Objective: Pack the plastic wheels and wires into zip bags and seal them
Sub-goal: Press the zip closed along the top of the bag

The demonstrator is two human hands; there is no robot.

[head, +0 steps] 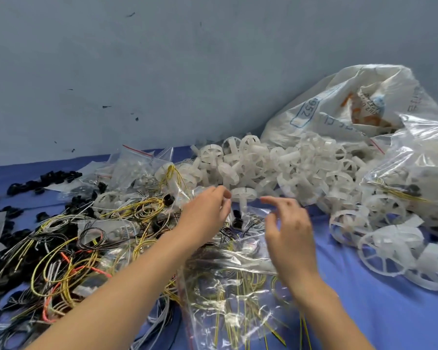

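Two bare hands work at the mouth of a clear zip bag over a crowded blue surface (364,311).

The left hand (205,215) pinches the zip bag (238,258) film, its grip closed on the plastic; the right hand (288,228) hovers beside it, fingers apart, holding nothing visible. Wires (61,251) tangle at left, plastic wheels (276,165) pile behind. Loose wire ends could likely snag the seal or drag neighbours along, and the slippery film may slide from the pinch. The white sack (326,107) shows "952"; its other print is unreadable.
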